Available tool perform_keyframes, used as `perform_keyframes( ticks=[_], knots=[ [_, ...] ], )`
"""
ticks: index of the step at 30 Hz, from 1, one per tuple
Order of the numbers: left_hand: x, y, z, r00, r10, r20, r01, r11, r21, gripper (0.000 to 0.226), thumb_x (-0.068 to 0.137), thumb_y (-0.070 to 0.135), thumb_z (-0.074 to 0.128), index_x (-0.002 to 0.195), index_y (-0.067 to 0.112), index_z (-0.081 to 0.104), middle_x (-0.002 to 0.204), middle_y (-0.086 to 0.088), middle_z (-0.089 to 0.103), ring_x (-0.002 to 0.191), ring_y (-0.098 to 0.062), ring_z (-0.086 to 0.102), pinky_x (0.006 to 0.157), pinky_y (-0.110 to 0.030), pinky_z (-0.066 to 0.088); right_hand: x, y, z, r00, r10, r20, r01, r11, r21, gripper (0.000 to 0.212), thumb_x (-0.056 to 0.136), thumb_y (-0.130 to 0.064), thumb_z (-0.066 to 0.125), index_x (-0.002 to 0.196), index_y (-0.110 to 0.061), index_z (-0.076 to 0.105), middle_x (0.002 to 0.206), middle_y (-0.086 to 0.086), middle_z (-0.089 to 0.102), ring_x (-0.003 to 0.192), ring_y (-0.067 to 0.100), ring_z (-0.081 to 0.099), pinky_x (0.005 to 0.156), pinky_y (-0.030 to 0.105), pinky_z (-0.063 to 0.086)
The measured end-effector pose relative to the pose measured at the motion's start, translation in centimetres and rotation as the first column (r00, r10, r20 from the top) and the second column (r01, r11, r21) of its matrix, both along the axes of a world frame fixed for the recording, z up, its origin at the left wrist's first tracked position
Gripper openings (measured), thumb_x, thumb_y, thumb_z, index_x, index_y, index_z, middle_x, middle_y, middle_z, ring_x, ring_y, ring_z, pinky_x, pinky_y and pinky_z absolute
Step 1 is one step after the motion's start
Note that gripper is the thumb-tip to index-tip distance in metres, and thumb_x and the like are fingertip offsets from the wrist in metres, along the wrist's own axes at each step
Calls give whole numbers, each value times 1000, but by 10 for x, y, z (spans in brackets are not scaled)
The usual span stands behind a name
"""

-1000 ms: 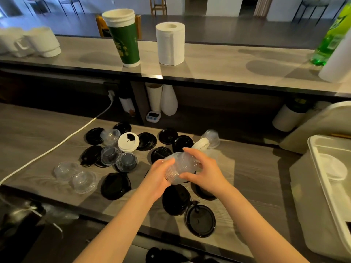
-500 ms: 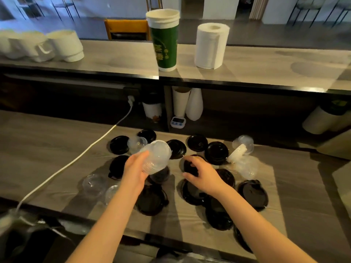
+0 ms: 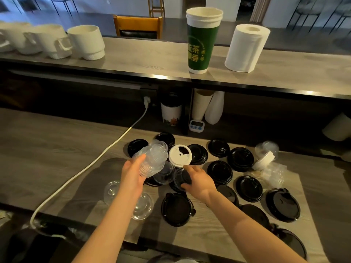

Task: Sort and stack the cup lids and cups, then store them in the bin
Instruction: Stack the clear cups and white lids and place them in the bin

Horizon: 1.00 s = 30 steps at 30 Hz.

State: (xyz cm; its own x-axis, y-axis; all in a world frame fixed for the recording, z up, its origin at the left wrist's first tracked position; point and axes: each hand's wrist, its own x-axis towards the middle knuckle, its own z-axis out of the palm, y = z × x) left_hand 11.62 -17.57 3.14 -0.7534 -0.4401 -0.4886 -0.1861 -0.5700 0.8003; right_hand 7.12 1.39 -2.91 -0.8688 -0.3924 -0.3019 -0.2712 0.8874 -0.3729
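Stack of clear lids (image 3: 152,160) is gripped in the left hand (image 3: 133,177) above mid-counter (image 3: 57,149). A loose clear lid (image 3: 179,178) beside it is pinched by the right hand (image 3: 199,184). It's probably best lifted by the rim and nested dome-aligned, so nothing gets crushed.

Left hand (image 3: 131,175), right hand (image 3: 197,182) (both curled)
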Motion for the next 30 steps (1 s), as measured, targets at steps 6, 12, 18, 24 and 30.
perform_keyframes(
  ticks=[6, 12, 18, 24, 30],
  knots=[
    [-8, -2, -5, 1000, -20, 24, 20, 1000, 16, 39, 88, 9, 60, 123, 2, 45, 115, -15, 60, 100, -25, 62, 80, -35, 50, 3, 24, 21, 981, -188, -55, 161, 933, -321, 64, 78, -42, 63, 136, -26, 42, 129, -4, 52, 115, 18, 52, 88, 32, 48],
    [-12, 14, -3, 992, -124, -12, 125, 992, 26, 26, 89, 8, 58, 115, 8, 52, 116, -14, 62, 97, -22, 63, 78, -33, 51, -6, 11, 71, 967, -242, 75, 217, 638, -739, 53, 80, -21, 73, 125, -25, 47, 114, -16, 52, 101, 3, 54, 80, 18, 50],
    [-12, 28, 1, 986, -169, -6, 168, 980, 109, 41, 94, 29, 51, 130, 8, 49, 120, -16, 62, 101, -25, 63, 73, -34, 51, -4, -11, 79, 992, -86, -93, 14, 802, -597, 65, 76, -32, 74, 134, -28, 46, 124, -18, 49, 112, 3, 48, 95, 28, 47],
    [-8, 24, 6, 957, -275, -92, 283, 955, 92, 53, 83, 25, 63, 130, 6, 47, 120, -18, 63, 104, -28, 64, 75, -37, 53, -6, -9, 86, 986, -15, -168, -85, 818, -569, 72, 72, -30, 79, 136, -30, 45, 126, -20, 48, 113, -1, 46, 96, 19, 42],
    [-8, 18, 7, 969, -226, -100, 237, 966, 107, 38, 88, 14, 59, 124, 6, 52, 110, -15, 66, 91, -24, 68, 67, -33, 56, -7, -18, 87, 975, 35, -219, -151, 826, -544, 76, 72, -32, 80, 138, -32, 42, 136, -14, 49, 119, -4, 42, 99, 14, 36]
  ],
)
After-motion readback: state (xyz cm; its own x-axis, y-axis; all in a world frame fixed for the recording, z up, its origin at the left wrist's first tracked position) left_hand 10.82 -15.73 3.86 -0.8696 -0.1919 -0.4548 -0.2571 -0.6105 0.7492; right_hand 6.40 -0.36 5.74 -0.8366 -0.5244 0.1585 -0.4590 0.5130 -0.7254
